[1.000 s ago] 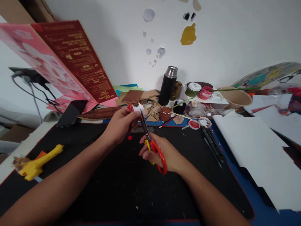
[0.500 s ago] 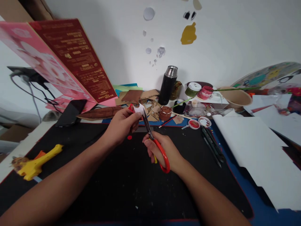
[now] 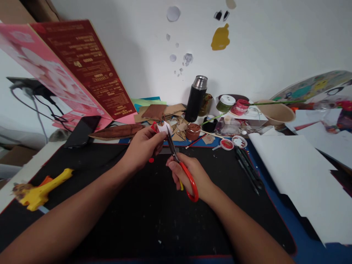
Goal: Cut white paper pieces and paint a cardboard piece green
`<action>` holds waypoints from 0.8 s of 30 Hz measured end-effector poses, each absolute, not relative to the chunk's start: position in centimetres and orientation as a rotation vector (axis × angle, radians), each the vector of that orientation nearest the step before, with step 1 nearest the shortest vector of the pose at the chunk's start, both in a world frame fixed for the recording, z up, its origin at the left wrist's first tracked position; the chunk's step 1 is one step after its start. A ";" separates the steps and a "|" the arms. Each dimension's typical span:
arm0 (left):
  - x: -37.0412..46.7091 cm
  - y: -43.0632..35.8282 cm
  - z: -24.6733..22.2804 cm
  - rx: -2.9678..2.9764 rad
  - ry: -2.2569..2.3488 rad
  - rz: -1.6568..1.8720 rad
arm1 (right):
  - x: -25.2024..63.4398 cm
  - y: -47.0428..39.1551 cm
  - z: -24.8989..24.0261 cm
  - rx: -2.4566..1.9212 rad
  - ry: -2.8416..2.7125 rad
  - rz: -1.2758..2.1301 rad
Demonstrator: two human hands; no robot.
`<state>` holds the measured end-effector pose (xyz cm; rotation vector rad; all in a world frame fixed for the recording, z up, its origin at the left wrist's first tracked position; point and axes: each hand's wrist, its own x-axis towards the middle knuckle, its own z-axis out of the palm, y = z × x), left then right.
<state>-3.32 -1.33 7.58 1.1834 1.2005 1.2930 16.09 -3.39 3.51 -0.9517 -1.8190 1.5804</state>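
Between the thumb and fingers of my left hand (image 3: 144,146) is a small piece of red and white paper (image 3: 163,127), pinched above the black mat. My right hand (image 3: 189,174) is closed round the red and yellow handles of a pair of scissors (image 3: 189,185). The scissor blades point up and away, meeting the right edge of the paper close to my left fingertips. A small red dot (image 3: 151,160) lies on the mat below my left hand. Part of the paper is hidden behind my left fingers.
A black thermos (image 3: 196,99), paint jars (image 3: 226,103) and cardboard scraps (image 3: 180,126) stand or lie along the wall. White sheets (image 3: 297,172) and pens (image 3: 249,168) are on the right. A yellow glue gun-like object (image 3: 45,190) and a phone (image 3: 82,131) lie left.
The scissor blades and the paper have shifted very slightly against each other. Both hands stay in nearly the same place; the whole view has moved a little.
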 end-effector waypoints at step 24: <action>-2.5 -2.3 7.6 1.322 1.274 1.175 | 16.2 -3.4 3.7 -0.976 -1.843 1.474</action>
